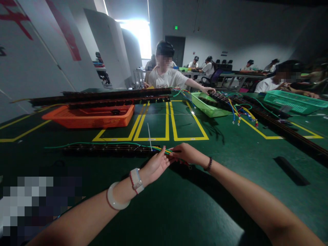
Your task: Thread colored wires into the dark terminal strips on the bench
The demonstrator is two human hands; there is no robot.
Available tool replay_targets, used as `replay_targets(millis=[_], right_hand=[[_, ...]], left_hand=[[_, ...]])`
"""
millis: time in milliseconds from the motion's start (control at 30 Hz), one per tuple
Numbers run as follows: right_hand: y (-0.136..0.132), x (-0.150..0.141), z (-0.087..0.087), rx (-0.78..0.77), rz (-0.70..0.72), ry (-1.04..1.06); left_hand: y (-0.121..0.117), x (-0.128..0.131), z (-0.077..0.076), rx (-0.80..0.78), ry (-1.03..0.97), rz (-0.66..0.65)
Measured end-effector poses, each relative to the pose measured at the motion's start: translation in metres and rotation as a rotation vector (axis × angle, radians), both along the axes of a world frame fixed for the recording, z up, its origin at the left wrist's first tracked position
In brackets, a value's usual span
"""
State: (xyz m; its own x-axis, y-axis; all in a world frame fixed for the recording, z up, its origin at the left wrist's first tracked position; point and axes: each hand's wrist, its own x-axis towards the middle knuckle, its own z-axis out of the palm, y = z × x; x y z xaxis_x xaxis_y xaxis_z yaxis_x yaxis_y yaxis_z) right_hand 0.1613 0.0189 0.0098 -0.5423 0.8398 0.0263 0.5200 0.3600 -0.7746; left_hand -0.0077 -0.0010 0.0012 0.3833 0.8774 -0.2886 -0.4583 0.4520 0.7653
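A bundle of green and yellow wires [166,150] comes out of the right end of a long black wire-laid strip [107,149] on the table. My left hand [155,166] pinches the bundle near the strip, with the thumb on top and the fingers beneath. Just to its right, my right hand [188,153] is closed round the same wires from above, its fingertips touching those of the left. A white cable tie [149,136] sticks up from the strip's end, its tail tilted. Wire ends with terminals show dimly below my right hand.
An orange basket [89,118] stands beyond the strip, with more black strips [102,97] across it. Across the table, a person [166,77] reaches toward another wired strip by a green basket [210,106]. A black piece [291,171] lies at right.
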Motion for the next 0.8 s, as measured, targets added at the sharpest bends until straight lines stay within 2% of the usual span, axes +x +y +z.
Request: replay_targets(millis=[167,300,433,667,800], right_hand=[[-0.014,-0.008,0.008,0.318,-0.025,-0.192],[-0.026,-0.014,0.016,0.508,-0.110,-0.512],[-0.036,-0.019,0.023,0.705,-0.146,-0.613],[-0.046,-0.026,0.011,0.800,-0.058,-0.756],[-0.047,-0.026,0.007,0.735,-0.078,-0.747]], left_hand=[[-0.001,0.001,0.001,0.093,-0.062,-0.048],[0.001,0.000,-0.001,0.052,-0.039,0.003],[0.003,-0.001,-0.004,0.016,-0.061,0.048],[-0.001,0.002,0.003,0.003,-0.022,0.023],[-0.003,0.004,0.007,0.018,-0.006,-0.020]])
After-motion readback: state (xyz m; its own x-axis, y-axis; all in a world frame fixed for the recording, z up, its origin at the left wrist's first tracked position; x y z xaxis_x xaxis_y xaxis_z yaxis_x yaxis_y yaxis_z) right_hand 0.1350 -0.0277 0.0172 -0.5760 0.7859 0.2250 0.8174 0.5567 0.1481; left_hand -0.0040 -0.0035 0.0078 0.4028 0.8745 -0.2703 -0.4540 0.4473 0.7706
